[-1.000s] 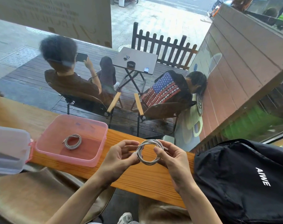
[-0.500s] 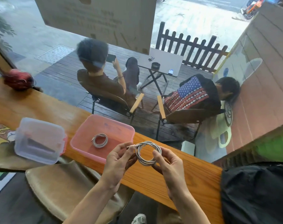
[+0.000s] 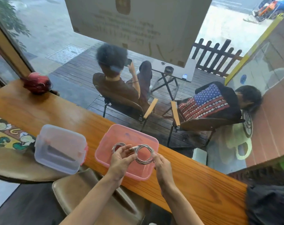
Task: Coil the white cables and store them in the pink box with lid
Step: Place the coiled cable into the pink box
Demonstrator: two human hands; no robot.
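Note:
The open pink box (image 3: 105, 138) sits on the wooden counter. A small coiled white cable (image 3: 117, 145) lies inside it at the back left, partly hidden by my left fingers. I hold a second, larger coiled white cable (image 3: 145, 154) over the box. My left hand (image 3: 121, 159) pinches its left side near the connector end. My right hand (image 3: 162, 166) grips its right side. The clear lid (image 3: 60, 147) with pink clips lies upside down on the counter, left of the box.
The wooden counter (image 3: 194, 181) runs along a window. A red bundle (image 3: 36, 84) rests at its far left and a black backpack (image 3: 271, 203) at its right end. A brown stool (image 3: 83, 197) stands under my arms. Two people sit outside behind the glass.
My hands have carried the larger coil leftward from above the bare counter to above the pink box. The view has also swung left, so the backpack sits at the frame's edge.

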